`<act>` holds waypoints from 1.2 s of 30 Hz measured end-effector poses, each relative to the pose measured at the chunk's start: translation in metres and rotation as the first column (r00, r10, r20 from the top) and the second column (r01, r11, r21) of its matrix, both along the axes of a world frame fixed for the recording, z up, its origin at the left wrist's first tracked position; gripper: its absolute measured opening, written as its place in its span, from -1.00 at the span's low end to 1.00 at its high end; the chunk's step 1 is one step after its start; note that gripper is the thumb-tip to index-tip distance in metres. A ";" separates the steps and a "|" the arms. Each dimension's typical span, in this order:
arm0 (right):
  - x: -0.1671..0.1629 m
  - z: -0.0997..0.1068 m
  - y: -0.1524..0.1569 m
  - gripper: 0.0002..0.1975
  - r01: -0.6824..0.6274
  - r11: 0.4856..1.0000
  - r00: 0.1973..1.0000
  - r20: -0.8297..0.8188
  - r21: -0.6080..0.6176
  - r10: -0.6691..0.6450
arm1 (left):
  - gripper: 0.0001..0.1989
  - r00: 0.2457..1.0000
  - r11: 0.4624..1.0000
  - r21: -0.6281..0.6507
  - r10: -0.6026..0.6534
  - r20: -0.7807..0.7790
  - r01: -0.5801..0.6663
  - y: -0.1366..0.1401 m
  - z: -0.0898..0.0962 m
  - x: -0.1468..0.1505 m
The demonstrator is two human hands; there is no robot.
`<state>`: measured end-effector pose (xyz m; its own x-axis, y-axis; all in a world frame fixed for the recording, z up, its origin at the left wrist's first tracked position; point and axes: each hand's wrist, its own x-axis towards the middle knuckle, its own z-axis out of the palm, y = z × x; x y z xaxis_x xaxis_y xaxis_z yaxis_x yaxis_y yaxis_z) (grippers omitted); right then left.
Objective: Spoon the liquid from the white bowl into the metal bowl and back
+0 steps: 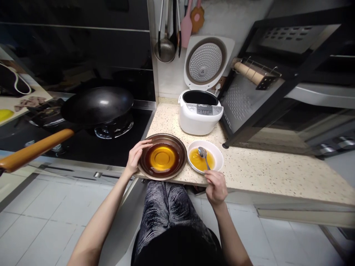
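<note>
A shallow round metal basin (181,162) with amber liquid in it stands at the counter's front edge. My left hand (135,157) holds its left rim, fingers reaching over the edge; the thumb is hard to make out. To the right, a white bowl (219,157) contains a pool of yellow liquid. In my right hand (216,186) is the handle of a metal spoon (203,153), pinched between closed fingers at the bowl's front rim. The spoon's head is tilted into the bowl, at the yellow liquid.
Behind the bowl stands a white rice cooker (199,122) with its lid (205,61) raised. A black wok (100,107) sits on the stove at left, its wooden handle (36,149) pointing towards me. Utensils (165,50) hang on the wall. A black rack (244,107) stands at right.
</note>
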<state>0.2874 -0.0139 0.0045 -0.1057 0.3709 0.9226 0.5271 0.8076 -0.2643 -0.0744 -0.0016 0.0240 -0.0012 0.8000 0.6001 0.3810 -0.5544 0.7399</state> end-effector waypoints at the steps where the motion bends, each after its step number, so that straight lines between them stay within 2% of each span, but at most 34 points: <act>1: 0.001 -0.001 0.000 -0.76 0.000 1.000 0.999 0.040 0.007 0.000 | -0.49 1.000 1.000 -0.003 0.003 -0.001 -0.003 0.000 0.000 0.000; 6: 0.002 -0.006 0.003 -0.71 -0.002 0.998 0.985 0.175 0.060 -0.009 | -0.48 1.000 1.000 -0.015 0.009 -0.005 -0.009 -0.001 0.001 0.000; 10: 0.002 -0.007 0.003 -0.70 0.002 0.999 0.982 0.190 0.052 -0.012 | -0.49 1.000 1.000 -0.010 0.005 0.001 -0.005 0.000 0.000 0.000; 15: -0.001 -0.001 0.001 -0.74 0.023 0.999 0.997 0.077 0.042 -0.027 | -0.50 1.000 1.000 -0.002 -0.002 0.002 0.002 0.001 -0.001 -0.001; 20: -0.016 0.011 -0.004 -0.84 0.056 0.998 0.979 -0.197 -0.002 -0.055 | -0.51 1.000 1.000 -0.011 0.003 0.001 -0.003 0.000 -0.001 -0.001; 25: -0.044 0.021 -0.015 -0.88 -0.046 0.994 0.892 -0.452 -0.103 -0.006 | -0.52 1.000 1.000 -0.012 0.002 0.004 -0.002 0.000 0.002 -0.001; 31: -0.074 0.014 -0.025 -0.83 -0.257 0.926 0.901 -0.415 -0.276 0.126 | -0.54 1.000 1.000 0.002 -0.004 0.006 0.004 0.001 0.002 -0.001; 36: -0.086 0.006 -0.029 -0.81 -0.322 0.877 0.903 -0.394 -0.358 0.171 | -0.54 1.000 1.000 0.011 -0.006 -0.005 0.006 0.000 0.001 -0.002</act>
<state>0.2018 -0.0428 0.0108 0.0471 0.7222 0.6901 0.1410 0.6791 -0.7203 -0.0760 -0.0014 0.0253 0.0063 0.7935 0.6085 0.3813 -0.5644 0.7321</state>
